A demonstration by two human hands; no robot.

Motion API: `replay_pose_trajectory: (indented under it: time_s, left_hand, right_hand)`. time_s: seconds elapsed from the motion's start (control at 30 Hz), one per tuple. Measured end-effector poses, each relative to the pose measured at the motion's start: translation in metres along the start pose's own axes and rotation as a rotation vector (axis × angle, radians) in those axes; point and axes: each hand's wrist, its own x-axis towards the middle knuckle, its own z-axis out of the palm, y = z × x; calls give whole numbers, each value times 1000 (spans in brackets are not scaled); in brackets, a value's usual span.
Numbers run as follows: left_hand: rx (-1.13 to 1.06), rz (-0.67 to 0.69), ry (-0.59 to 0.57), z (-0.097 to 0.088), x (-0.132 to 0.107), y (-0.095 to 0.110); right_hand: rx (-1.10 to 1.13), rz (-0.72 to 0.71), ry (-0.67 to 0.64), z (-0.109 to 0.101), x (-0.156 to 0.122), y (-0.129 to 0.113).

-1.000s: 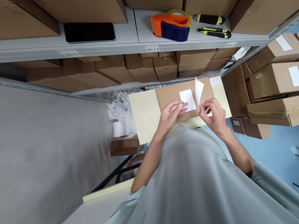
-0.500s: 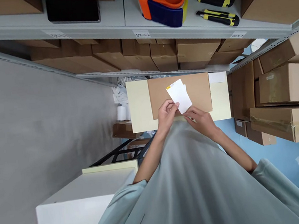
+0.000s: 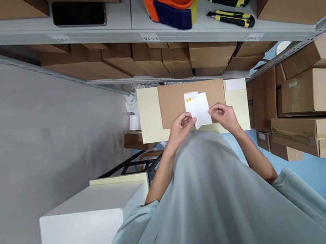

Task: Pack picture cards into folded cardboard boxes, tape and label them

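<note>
**Two Hands Pinch a White Sheet Over a Cardboard Box**

Head view: both bare forearms reached forward from grey sleeves, wrists turned inward. The left hand (image 3: 181, 124) clamped thumb and fingers on the lower left corner of a white sheet (image 3: 200, 109). The right hand (image 3: 224, 115) pinched its right edge, fingers curled. The sheet hung between them, blank on the side shown. Just beyond the grip lay a brown cardboard box (image 3: 174, 102), where a label (image 3: 191, 94) with a small yellow mark peeked past the sheet's top edge, its print too small to read. Well beyond the grip, a shelf (image 3: 127, 27) carried an orange-and-blue tape dispenser (image 3: 169, 4) and two yellow-and-black knives (image 3: 230, 8). The shelf tags (image 3: 149, 38) were too blurred to read.
</note>
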Motion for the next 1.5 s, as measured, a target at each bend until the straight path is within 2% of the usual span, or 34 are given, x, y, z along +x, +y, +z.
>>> replay_pose_trajectory:
  time_s: [0.1,0.17,0.23,0.3,0.37,0.4,0.43,0.53,0.6,0.67,0.73,0.87,1.03,1.1,1.2,1.33,1.5]
  left_hand:
    - [54,-43,11,-7,1,-5]
    - [52,-68,25,-12,1,-8]
    - [36,-71,75,-17,-1,-12]
    - [35,-58,138,-18,-5,-15]
    - [34,-45,185,-17,-8,-17]
    - [25,-42,198,-15,-10,-19]
    - [12,-38,203,-14,-11,-20]
    - [-40,-18,206,-8,-14,-23]
    - [-40,-15,201,-8,-17,-24]
    - [-16,-16,175,-11,-22,-25]
    - [-4,-24,152,-16,-27,-25]
    - [20,-18,156,-26,-36,-26]
    - [104,119,88,-33,-40,-25]
    - [120,159,81,-33,-39,-26]
    - [131,202,146,-30,-34,-29]
    - [215,182,251,-29,-22,-33]
    - [351,152,227,-33,4,-35]
  right_hand:
    - [-70,-68,21,-10,-2,1]
    - [-172,-134,98,-23,0,1]
    - [-338,-222,281,-38,2,1]
    - [-547,-314,527,-49,2,1]
    - [-745,-397,673,-49,-2,3]
    - [-829,-449,659,-44,-6,6]
    - [-900,-518,584,-36,-12,9]
    - [-1016,-778,180,-3,-37,21]
    - [-1009,-911,-24,18,-55,29]
    - [-983,-990,-109,31,-69,33]
    - [-969,-1024,-117,36,-77,34]
    - [-939,-999,-122,33,-79,29]
    - [-866,-1040,-81,34,-75,21]
    - [-803,-991,-66,37,-74,18]
    - [-638,-810,-44,43,-71,12]
    - [-363,-499,-4,49,-56,4]
    - [-227,-175,89,48,-19,17]
